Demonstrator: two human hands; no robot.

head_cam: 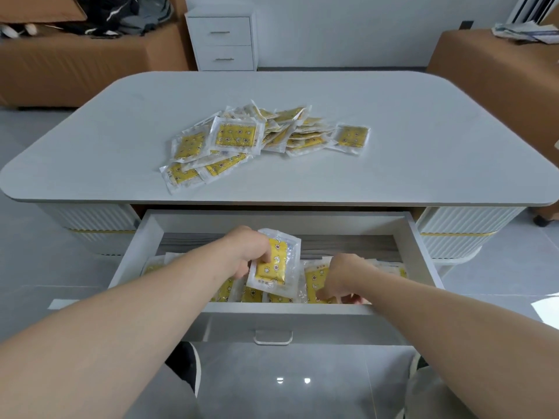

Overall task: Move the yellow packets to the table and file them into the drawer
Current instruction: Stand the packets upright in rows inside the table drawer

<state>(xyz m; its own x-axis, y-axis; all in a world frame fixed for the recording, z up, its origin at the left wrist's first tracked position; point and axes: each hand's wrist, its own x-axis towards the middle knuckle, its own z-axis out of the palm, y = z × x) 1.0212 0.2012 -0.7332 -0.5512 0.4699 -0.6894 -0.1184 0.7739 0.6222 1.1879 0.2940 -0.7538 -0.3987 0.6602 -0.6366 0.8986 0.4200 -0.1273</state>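
**Both hands in the open drawer, one packet lifted above the row**

The drawer (137, 237) stands pulled out from under the near edge of the table (423, 140). The left hand (246, 251) pinches a yellow packet (273, 263) by its left edge, thumb in front and fingers behind, holding it upright and slightly tilted above the filed packets (251, 294), which stand on edge along the drawer's front wall. The right hand (340, 276) reaches down among those packets near the front wall; its fingers are curled and pressed into the row, though whether they grip one cannot be told. The back strip of the drawer floor is bare. On the tabletop a loose heap of packets (242, 140) lies near the middle, with wide bare surface to all sides and well clear of every edge
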